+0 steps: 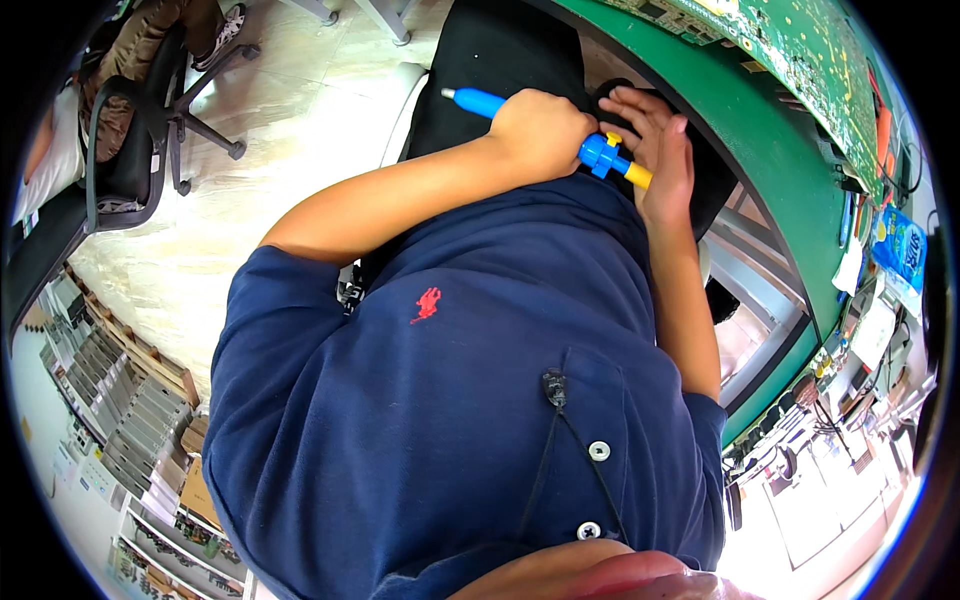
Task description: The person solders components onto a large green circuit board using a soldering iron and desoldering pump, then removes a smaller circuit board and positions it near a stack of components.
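A desoldering pump (602,154), with a blue barrel, a pale tip and a yellow plunger end, lies across my lap. My left hand (546,132) is wrapped round the middle of its barrel, hiding that part. The tip points out to the left; the yellow button and plunger stick out on the right. My right hand (660,165) is open, with its fingers apart. Its palm is at the plunger's yellow end, touching or nearly so.
A green-topped bench (745,130) curves along my right, bearing a large green circuit board (800,65) and a blue packet (900,245). On the left, another person sits on a black wheeled chair (150,150). Cardboard boxes (198,492) and shelving stand at the lower left.
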`<state>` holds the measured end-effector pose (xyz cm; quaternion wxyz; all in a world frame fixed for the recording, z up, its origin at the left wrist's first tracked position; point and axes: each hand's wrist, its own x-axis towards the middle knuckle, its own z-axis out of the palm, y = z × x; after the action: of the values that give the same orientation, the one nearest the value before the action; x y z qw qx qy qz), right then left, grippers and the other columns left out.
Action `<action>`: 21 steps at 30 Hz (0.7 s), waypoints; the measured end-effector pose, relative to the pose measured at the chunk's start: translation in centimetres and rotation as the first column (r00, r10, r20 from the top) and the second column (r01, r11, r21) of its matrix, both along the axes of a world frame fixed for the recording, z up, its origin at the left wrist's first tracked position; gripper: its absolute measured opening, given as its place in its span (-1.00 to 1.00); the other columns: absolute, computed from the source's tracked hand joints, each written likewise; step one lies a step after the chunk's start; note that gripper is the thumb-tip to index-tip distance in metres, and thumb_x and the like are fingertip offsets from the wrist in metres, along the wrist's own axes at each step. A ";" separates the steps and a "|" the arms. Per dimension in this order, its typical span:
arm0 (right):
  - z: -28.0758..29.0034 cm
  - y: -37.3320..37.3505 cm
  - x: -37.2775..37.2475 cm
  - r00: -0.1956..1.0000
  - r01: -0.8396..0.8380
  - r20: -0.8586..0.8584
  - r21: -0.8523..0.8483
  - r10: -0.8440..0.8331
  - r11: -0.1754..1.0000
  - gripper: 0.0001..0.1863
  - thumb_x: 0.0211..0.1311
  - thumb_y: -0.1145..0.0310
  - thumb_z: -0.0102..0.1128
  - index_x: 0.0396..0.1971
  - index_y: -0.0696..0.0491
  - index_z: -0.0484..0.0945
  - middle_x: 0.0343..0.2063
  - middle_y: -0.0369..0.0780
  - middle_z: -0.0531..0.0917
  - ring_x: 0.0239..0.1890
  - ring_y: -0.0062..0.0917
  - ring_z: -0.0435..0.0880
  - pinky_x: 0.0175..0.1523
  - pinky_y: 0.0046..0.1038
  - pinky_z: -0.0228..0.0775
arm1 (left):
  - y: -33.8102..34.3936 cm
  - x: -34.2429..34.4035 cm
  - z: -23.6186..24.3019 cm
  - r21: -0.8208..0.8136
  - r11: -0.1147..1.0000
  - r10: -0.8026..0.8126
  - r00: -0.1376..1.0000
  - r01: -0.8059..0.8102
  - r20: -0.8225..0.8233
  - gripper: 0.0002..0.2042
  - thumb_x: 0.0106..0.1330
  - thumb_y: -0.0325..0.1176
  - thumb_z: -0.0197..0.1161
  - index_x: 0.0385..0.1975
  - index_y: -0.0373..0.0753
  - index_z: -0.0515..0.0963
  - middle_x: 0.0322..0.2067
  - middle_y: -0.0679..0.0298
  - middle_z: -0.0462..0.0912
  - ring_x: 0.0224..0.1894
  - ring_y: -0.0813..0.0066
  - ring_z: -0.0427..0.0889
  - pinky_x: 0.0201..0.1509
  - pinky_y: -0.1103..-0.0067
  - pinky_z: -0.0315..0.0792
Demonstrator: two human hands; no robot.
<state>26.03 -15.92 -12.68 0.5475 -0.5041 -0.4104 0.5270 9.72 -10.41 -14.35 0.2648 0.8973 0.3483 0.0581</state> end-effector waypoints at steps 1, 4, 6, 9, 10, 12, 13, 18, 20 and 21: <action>0.8 0.6 -0.3 0.999 -0.005 -0.035 0.019 0.006 1.000 -0.37 0.46 -0.11 -0.21 -0.02 0.21 0.53 -0.07 -0.14 0.62 0.02 -0.42 0.57 -0.02 -0.38 0.43 | 0.0 -0.1 0.0 -0.005 1.000 0.028 0.998 -0.028 0.048 -0.84 -0.08 -0.33 0.32 -0.44 -0.07 0.65 -0.59 0.19 0.65 -0.50 0.14 0.66 -0.40 0.32 0.54; 1.3 1.0 0.5 0.987 -0.109 0.111 -0.097 0.120 0.989 -0.42 0.48 -0.04 -0.18 -0.11 0.23 0.57 -0.15 -0.12 0.65 -0.02 -0.42 0.60 -0.02 -0.39 0.45 | 0.7 -0.4 0.3 0.048 0.998 0.037 0.996 -0.041 0.078 -0.88 -0.08 -0.32 0.32 -0.49 -0.08 0.64 -0.61 0.18 0.64 -0.50 0.14 0.66 -0.42 0.30 0.53; 1.2 0.9 0.7 0.974 -0.135 0.169 -0.100 0.151 0.986 -0.47 0.48 0.03 -0.13 -0.16 0.24 0.58 -0.17 -0.09 0.66 -0.08 -0.43 0.63 0.00 -0.41 0.44 | 1.8 -1.1 0.5 0.091 0.994 0.053 0.998 -0.056 0.030 -0.89 -0.08 -0.32 0.33 -0.52 -0.08 0.64 -0.63 0.17 0.63 -0.51 0.14 0.66 -0.43 0.30 0.52; 0.5 0.1 2.4 0.950 -0.203 0.223 -0.098 0.221 0.974 -0.42 0.44 -0.02 -0.11 -0.04 0.28 0.52 -0.09 -0.01 0.61 -0.08 -0.36 0.63 0.06 -0.40 0.41 | 3.0 -2.1 0.5 0.123 0.991 0.055 0.998 -0.058 0.022 -0.90 -0.07 -0.31 0.33 -0.54 -0.11 0.62 -0.65 0.14 0.61 -0.51 0.10 0.65 -0.44 0.27 0.50; 0.7 0.1 2.9 0.956 -0.209 0.187 -0.100 0.225 0.973 -0.39 0.43 -0.05 -0.12 -0.01 0.28 0.50 -0.07 0.01 0.60 -0.07 -0.33 0.62 0.05 -0.40 0.42 | 3.3 -2.2 0.7 0.125 0.991 0.047 0.999 -0.050 0.021 -0.91 -0.06 -0.31 0.33 -0.55 -0.11 0.62 -0.64 0.14 0.61 -0.51 0.09 0.65 -0.43 0.27 0.50; 1.1 -0.2 4.2 0.966 -0.219 0.115 -0.103 0.230 0.970 -0.33 0.40 -0.12 -0.12 0.05 0.28 0.46 -0.02 0.04 0.58 -0.04 -0.29 0.61 0.04 -0.41 0.43 | 3.9 -2.5 -0.3 0.121 0.991 0.059 0.998 -0.062 0.028 -0.87 -0.04 -0.28 0.35 -0.49 -0.12 0.62 -0.63 0.15 0.61 -0.48 0.08 0.65 -0.41 0.27 0.50; 1.2 -0.3 5.3 0.965 -0.258 0.036 -0.077 0.261 0.963 -0.24 0.35 -0.20 -0.14 0.13 0.28 0.39 0.04 0.09 0.54 0.00 -0.24 0.59 0.01 -0.39 0.46 | 4.1 -2.5 -0.5 0.119 0.991 0.064 0.997 -0.068 0.036 -0.85 -0.03 -0.27 0.36 -0.46 -0.12 0.62 -0.62 0.16 0.62 -0.47 0.08 0.65 -0.40 0.27 0.50; 1.9 -1.8 7.8 0.992 -0.124 -0.001 -0.171 0.125 0.978 -0.31 0.38 -0.06 -0.08 0.16 0.31 0.37 0.04 0.09 0.54 -0.08 -0.30 0.62 -0.14 -0.48 0.51 | 4.1 -2.5 -0.1 0.045 0.998 0.020 0.964 -0.033 0.265 -0.58 -0.01 -0.20 0.46 -0.11 -0.08 0.57 -0.50 0.18 0.65 -0.40 0.10 0.65 -0.35 0.32 0.49; 2.0 -2.4 8.3 0.984 -0.145 0.074 -0.167 0.159 0.975 -0.40 0.40 0.04 -0.04 0.14 0.31 0.39 0.00 0.08 0.57 -0.18 -0.36 0.65 -0.19 -0.53 0.50 | 3.9 -2.3 0.0 0.048 0.998 -0.042 0.931 0.026 0.361 -0.52 0.00 -0.20 0.46 -0.02 -0.06 0.54 -0.45 0.20 0.65 -0.37 0.11 0.65 -0.34 0.33 0.48; 1.9 -2.7 8.5 0.987 -0.131 0.068 -0.185 0.146 0.974 -0.43 0.40 0.08 -0.03 0.12 0.31 0.41 -0.03 0.06 0.59 -0.22 -0.38 0.65 -0.21 -0.53 0.49 | 3.8 -2.2 -0.1 0.062 0.996 -0.080 0.916 0.061 0.393 -0.52 0.02 -0.21 0.45 0.00 -0.06 0.53 -0.42 0.20 0.66 -0.36 0.10 0.65 -0.33 0.33 0.48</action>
<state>34.53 -18.58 -10.79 0.4444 -0.5428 -0.4171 0.5779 7.52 -6.63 -14.49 0.3099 0.8851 0.2538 0.2369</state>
